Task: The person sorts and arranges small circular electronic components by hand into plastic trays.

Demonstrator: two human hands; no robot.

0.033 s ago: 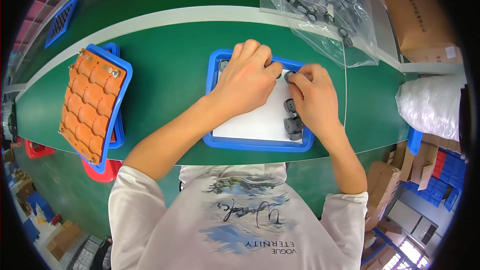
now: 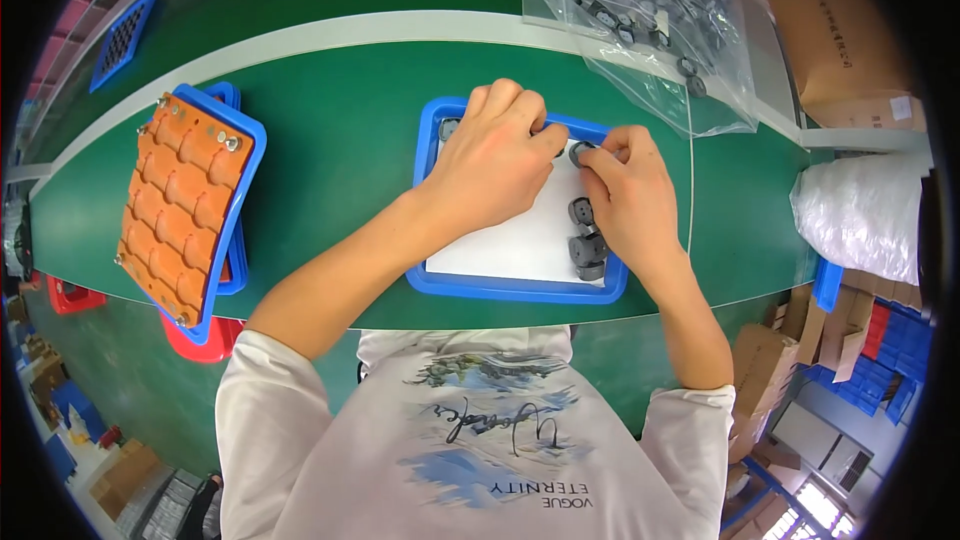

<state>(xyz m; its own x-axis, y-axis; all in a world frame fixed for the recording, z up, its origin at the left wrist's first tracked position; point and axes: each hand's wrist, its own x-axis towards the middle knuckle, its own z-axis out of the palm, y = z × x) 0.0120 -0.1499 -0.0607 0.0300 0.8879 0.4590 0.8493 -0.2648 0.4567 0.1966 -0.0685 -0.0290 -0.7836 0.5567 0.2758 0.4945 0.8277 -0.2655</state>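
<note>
A blue tray [image 2: 470,287] with a white sheet [image 2: 480,252] on its bottom stands in front of me. Over its far side my left hand [image 2: 497,155] bends its fingers together; a dark bit shows at the fingertips, but what they hold is mostly hidden. My right hand [image 2: 632,195] reaches over the right rim and pinches a small grey round part [image 2: 579,153] between thumb and finger. Below it, several similar grey parts [image 2: 588,252] line the tray's right side. Another grey part [image 2: 448,127] sits in the far left corner.
To the left, an orange moulded plate [image 2: 180,200] with rounded hollows and metal pins rests tilted on stacked blue trays [image 2: 245,155]. A clear plastic bag [image 2: 650,30] of grey parts lies at the far right, near a cardboard box [image 2: 835,30]. A white wrapped bundle [image 2: 860,210] is at the right.
</note>
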